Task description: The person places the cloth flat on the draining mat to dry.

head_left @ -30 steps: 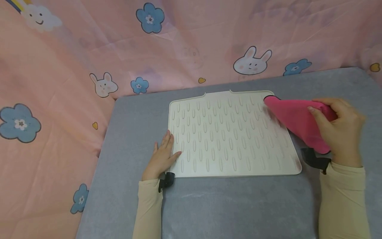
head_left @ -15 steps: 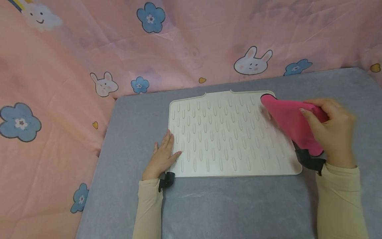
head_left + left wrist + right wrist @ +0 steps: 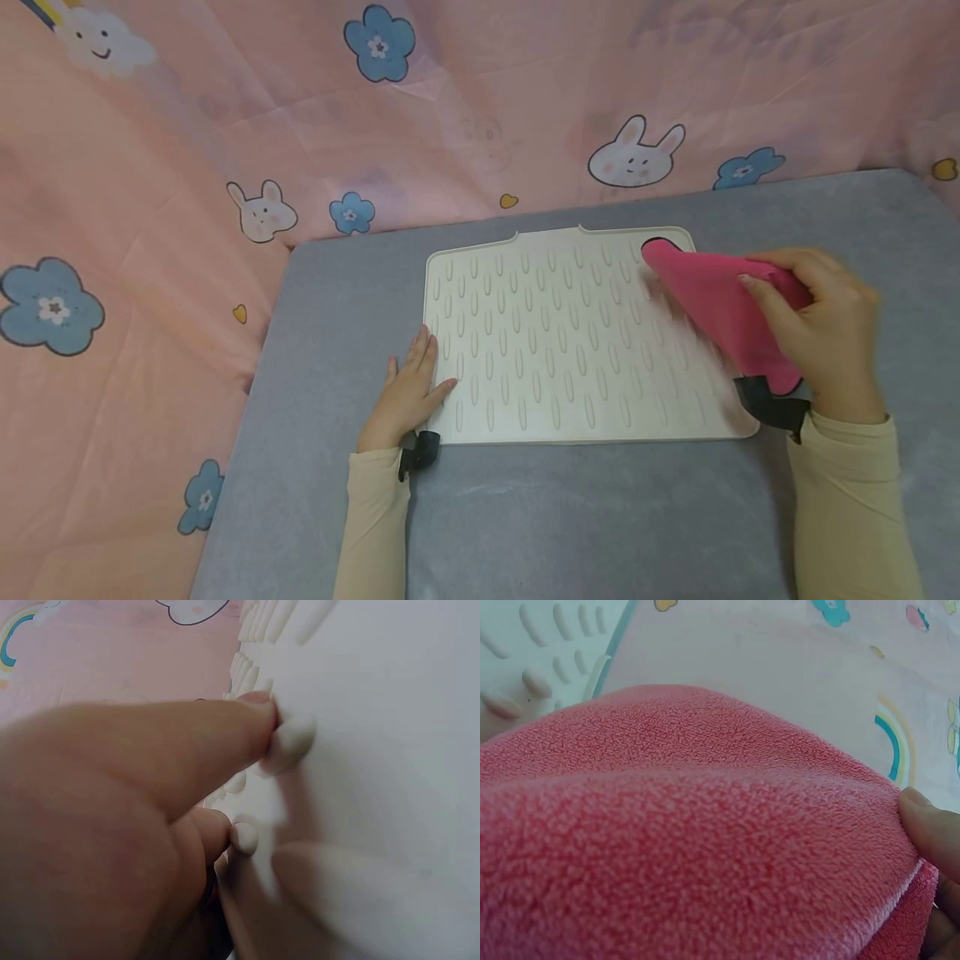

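Observation:
A white mat [image 3: 540, 333] with rows of raised oval ridges lies flat on the grey table. My left hand [image 3: 408, 387] rests on its left edge with fingers straight and thumb spread over the ridges. In the left wrist view the thumb [image 3: 210, 739] touches one ridge. Over the mat's right side, my right hand [image 3: 825, 325] pinches a pink cloth [image 3: 720, 300] between thumb and fingers. The cloth hangs folded, its dark-trimmed far corner over the mat's upper right. Its fluffy pile [image 3: 705, 840] fills much of the right wrist view.
A pink curtain [image 3: 465, 108] printed with rabbits, flowers and hearts hangs behind and to the left of the grey table [image 3: 585, 517]. Black camera mounts sit at both wrists. The mat's far edge has a raised tab in the middle.
My right hand has moved left with the pink cloth, bringing it further over the mat's right side. The left hand and the mat have stayed in place.

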A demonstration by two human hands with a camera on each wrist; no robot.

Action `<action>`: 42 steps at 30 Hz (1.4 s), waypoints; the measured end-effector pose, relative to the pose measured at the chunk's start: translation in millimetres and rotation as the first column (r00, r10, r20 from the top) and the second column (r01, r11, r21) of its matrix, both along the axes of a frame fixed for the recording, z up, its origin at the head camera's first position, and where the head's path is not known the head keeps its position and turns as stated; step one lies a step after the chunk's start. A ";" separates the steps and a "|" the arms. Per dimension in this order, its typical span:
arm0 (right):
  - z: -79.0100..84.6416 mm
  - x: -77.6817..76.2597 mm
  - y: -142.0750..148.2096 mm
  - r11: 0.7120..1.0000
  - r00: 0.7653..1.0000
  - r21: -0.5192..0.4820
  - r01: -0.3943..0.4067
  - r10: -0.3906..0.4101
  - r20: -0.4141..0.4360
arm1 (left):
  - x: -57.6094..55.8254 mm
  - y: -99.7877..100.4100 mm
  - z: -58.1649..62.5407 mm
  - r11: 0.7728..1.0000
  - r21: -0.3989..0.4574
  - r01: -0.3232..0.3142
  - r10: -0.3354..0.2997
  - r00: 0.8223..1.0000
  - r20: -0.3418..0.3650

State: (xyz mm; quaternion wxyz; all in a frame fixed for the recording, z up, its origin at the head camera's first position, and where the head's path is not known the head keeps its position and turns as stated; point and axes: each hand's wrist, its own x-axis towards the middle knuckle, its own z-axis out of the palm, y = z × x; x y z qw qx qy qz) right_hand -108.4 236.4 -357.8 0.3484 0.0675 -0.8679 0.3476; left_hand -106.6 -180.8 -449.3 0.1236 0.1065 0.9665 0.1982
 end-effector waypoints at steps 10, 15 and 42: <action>2.4 0.5 -6.0 0.999 0.998 0.010 -0.052 0.053 -0.033 | 0.2 0.4 1.1 1.000 0.001 0.002 -0.002 1.000 -0.003; 4.8 0.1 -11.1 0.997 0.997 0.025 -0.076 0.076 -0.020 | 0.3 -2.0 2.2 1.000 0.003 0.003 -0.003 1.000 -0.003; 0.1 -7.7 -43.8 0.899 0.896 0.175 -0.402 0.346 0.280 | -0.3 -3.6 2.1 1.000 -0.008 0.002 -0.002 1.000 0.021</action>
